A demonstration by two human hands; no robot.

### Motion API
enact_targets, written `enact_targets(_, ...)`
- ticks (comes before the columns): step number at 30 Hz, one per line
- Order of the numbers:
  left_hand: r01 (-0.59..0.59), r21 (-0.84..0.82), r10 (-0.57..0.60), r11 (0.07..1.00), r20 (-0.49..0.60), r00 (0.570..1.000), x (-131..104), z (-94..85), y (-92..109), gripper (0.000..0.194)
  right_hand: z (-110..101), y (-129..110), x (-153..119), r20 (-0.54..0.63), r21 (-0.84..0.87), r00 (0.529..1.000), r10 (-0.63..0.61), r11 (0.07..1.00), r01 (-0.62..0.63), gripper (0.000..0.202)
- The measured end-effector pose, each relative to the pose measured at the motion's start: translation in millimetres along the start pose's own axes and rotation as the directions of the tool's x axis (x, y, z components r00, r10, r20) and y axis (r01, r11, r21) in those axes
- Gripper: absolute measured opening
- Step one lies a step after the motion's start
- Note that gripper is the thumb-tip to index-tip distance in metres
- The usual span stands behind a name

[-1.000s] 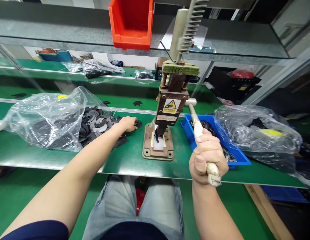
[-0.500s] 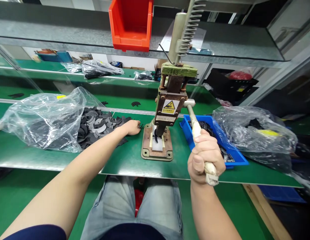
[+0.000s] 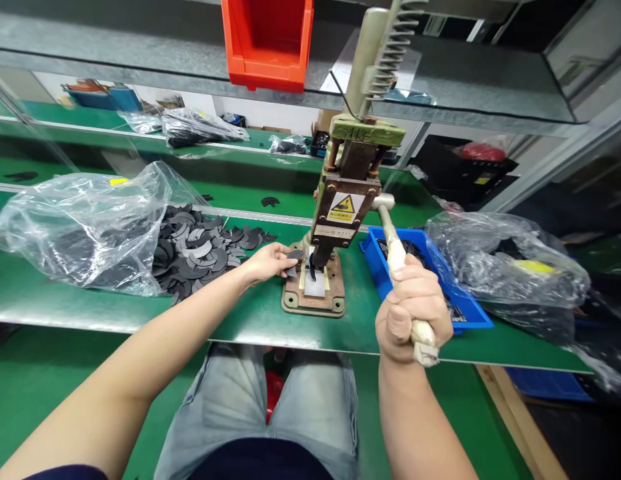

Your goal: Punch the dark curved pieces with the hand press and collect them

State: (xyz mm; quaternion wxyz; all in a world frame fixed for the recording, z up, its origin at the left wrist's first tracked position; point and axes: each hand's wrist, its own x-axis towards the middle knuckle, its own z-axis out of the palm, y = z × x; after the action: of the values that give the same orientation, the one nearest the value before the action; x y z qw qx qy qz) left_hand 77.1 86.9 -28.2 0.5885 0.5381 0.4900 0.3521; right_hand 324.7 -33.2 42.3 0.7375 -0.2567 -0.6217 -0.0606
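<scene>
- Left hand (image 3: 267, 262), mid-frame, pinches a dark flat piece (image 3: 294, 255) by the press (image 3: 350, 184).
- Right hand (image 3: 414, 312), right of centre, wraps firmly around the lever (image 3: 396, 252).
- The piece looks light, thin, probably bendable; its edge suits gripping.

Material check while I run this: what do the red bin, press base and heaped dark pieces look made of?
Red bin: probably moulded plastic; smooth, lightly shiny, evenly coloured. Press base: likely metal, with a worn, brownish, rusty-looking surface. Dark pieces: thin sheet, mostly dull, some catching grey sheen; rubber, plastic or leather-like, I can't tell.
</scene>
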Motion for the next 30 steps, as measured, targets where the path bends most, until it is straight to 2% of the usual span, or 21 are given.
enact_targets(3, 0.025, -0.042, -0.022, 0.999, 0.057, 0.998, -0.1, 9.0, -0.2, 0.033, -0.2, 0.1, 0.8, 0.007, -0.014, 1.0, -0.001, 1.0, 0.001, 0.031)
enact_targets(9, 0.011, 0.022, -0.012, 1.0, 0.06, 0.998, 5.4, 14.5, 0.2, 0.024, 1.6, 1.6, 1.0, -0.011, -0.004, 1.0, -0.017, 1.0, 0.017, 0.033)
enact_targets(18, 0.018, 0.128, -0.035, 0.992, 0.127, 0.991, 22.3, 9.8, -2.0, 0.038, 9.7, -4.0, 0.5, -0.068, -0.008, 0.997, 0.027, 1.0, -0.028, 0.034)
enact_targets(25, 0.128, 0.205, -0.162, 0.97, 0.157, 0.974, 30.6, 8.3, 3.0, 0.036, 10.2, -4.0, 0.5, -0.091, -0.071, 0.996, 0.026, 0.997, -0.032, 0.034)
enact_targets(30, 0.276, 0.156, -0.302, 0.948, 0.178, 0.937, 28.1, 9.7, 13.0, 0.026, 10.0, 0.8, 0.3, -0.082, 0.013, 0.997, -0.011, 1.0, 0.012, 0.035)
